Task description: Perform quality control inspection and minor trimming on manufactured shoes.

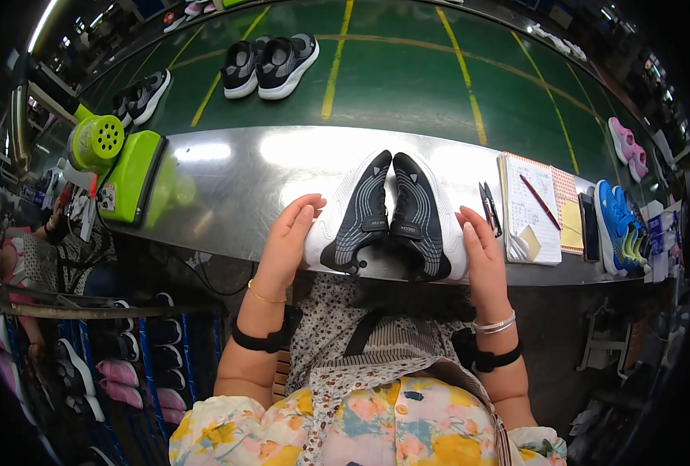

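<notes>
My left hand (pixel 289 233) and right hand (pixel 481 247) flank the black-and-white sneakers (pixel 357 216), fingers loosely extended along their white soles; whether I clasp them, I cannot tell. They rest on the metal bench (pixel 232 206). Beyond, similar sneakers (pixel 286 68) stand on the green surface (pixel 395 85).

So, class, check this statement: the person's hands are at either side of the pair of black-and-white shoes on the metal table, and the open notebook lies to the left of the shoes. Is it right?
Not quite: the open notebook lies to the right of the shoes, as the head view shows. The hands are at either side of the pair on the metal table.
</notes>
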`<state>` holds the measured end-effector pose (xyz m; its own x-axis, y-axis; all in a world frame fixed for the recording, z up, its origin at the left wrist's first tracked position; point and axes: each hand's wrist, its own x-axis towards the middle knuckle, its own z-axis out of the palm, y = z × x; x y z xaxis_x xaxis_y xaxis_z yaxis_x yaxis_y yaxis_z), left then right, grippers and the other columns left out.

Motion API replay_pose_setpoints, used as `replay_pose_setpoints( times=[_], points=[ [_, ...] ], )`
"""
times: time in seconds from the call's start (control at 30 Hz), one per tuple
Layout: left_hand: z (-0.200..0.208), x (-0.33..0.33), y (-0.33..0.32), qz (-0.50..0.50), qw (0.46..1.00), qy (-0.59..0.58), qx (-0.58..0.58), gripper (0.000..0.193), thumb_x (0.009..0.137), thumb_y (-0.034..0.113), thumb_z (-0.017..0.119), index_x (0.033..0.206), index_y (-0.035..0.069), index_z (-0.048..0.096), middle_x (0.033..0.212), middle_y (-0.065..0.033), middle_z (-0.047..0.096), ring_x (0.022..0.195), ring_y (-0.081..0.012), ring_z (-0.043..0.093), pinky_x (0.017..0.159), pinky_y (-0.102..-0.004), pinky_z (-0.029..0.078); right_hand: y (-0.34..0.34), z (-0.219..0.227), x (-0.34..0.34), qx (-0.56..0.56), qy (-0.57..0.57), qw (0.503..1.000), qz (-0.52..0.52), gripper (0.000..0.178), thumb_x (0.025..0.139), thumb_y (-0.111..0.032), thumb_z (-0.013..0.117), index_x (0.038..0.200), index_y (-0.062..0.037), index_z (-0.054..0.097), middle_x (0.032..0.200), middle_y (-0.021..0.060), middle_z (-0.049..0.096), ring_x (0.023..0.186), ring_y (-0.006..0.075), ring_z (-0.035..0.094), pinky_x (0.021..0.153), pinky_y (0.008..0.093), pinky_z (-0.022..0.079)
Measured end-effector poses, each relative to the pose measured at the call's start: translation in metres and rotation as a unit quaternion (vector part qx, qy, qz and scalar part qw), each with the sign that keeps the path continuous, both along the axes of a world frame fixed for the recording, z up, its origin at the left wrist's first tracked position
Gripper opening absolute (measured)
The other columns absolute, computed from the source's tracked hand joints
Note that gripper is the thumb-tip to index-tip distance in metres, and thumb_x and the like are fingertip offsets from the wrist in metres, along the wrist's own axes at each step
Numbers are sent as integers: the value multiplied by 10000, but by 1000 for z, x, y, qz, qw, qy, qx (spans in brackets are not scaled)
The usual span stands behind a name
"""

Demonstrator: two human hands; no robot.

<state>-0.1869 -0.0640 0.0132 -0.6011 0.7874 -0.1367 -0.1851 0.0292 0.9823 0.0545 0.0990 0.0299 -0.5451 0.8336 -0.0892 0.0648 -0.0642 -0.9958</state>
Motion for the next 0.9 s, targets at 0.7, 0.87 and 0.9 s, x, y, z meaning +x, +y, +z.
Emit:
replay_pose_setpoints(
  times=[0.7,0.87,0.9],
  points=[
    [1,0,-13,-75,997,27,-6,475,943,241,504,1331,-17,411,1326,-125,468,1226,-184,426,1010,-297,341,-2,-16,21,-96,57,993,43,458,982,-293,413,1310,26,428,1270,141,506,1187,191,456,1008,292,329],
    [0,1,-12,-90,995,50,-7,507,915,188,545,1348,-23,385,1331,-137,459,1227,-192,425,1016,-309,335,-5,-11,24,-30,16,997,72,460,970,-279,443,1318,21,420,1266,126,511,1167,176,468,988,291,344],
    [0,1,-13,-96,993,62,-4,508,915,192,546,1347,-23,387,1330,-139,459,1224,-193,428,1014,-309,337,-6,-12,24,8,-3,996,89,464,962,-269,454,1323,20,414,1263,124,512,1162,177,472,985,292,345]
  ],
)
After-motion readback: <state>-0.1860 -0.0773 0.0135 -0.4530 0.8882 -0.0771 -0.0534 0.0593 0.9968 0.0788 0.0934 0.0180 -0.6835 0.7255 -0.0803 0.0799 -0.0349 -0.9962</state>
